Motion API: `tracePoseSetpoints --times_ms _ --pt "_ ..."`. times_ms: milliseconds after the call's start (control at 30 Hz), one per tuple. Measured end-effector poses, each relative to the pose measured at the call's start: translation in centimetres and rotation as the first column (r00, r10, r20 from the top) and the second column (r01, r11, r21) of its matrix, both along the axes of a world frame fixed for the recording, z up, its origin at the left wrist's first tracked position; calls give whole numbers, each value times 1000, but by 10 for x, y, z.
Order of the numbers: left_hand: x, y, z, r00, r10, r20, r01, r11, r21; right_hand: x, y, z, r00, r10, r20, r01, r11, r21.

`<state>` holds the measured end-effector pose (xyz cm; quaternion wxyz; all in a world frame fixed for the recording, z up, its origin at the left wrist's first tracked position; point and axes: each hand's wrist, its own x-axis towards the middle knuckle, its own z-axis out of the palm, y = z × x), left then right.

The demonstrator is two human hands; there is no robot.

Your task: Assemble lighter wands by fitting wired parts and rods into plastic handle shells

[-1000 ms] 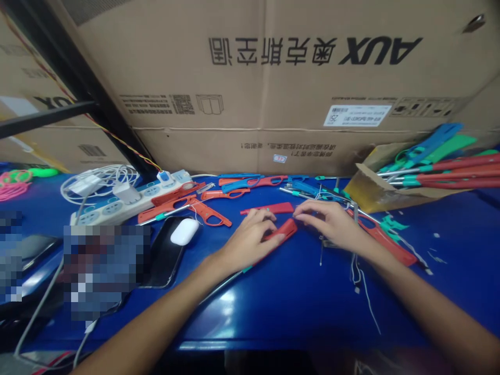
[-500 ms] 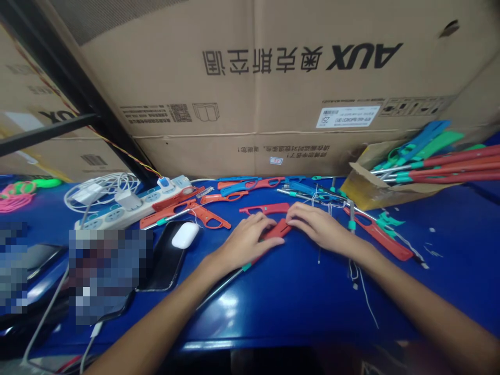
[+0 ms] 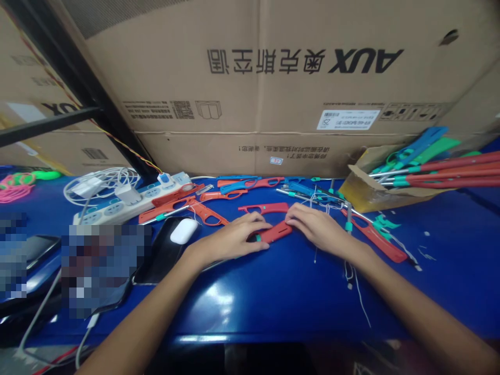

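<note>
A red long-nosed gas lighter (image 3: 278,232) is held low over the blue table between my two hands. My left hand (image 3: 234,237) is closed around its front part, thumb below and fingers above, by a green piece near the metal tube. Most of the tube is hidden behind this hand. Fingertips of my right hand (image 3: 312,221) pinch the far end of the red handle. Just beyond lies a loose red handle shell (image 3: 269,208) with a small green trigger, close to both hands.
A torn carton (image 3: 363,182) at the right holds several lighters. Behind stands a large cardboard box (image 3: 258,83). More lighter parts (image 3: 375,237) lie around. At the left are a power strip (image 3: 117,208), a black phone (image 3: 156,260) and a white earbud case (image 3: 184,231).
My left hand has slid left along the lighter, baring more of the red handle. The lighter now lies at a flatter angle. My right hand stays at the handle's end.
</note>
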<state>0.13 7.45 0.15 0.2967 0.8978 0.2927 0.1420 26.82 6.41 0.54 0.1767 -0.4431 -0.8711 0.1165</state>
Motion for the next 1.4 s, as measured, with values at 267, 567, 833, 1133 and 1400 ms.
tracePoseSetpoints --times_ms 267,567,833,1133,1400 --pt "4 -1 2 1000 20 -17 -19 998 64 1 -1 2 1000 5 -4 -5 999 -37" --pt "6 -1 -2 999 28 -20 -26 995 99 -1 0 0 999 7 -47 -9 999 -46" --pt "7 0 -2 999 32 -31 -29 994 108 -1 0 -4 998 17 -63 -19 999 -27" --pt "6 1 -4 999 33 -23 -30 992 120 8 -3 7 993 43 108 -51 996 72" --pt "7 0 -2 999 33 -30 -29 991 129 23 0 25 994 -108 33 104 990 98"
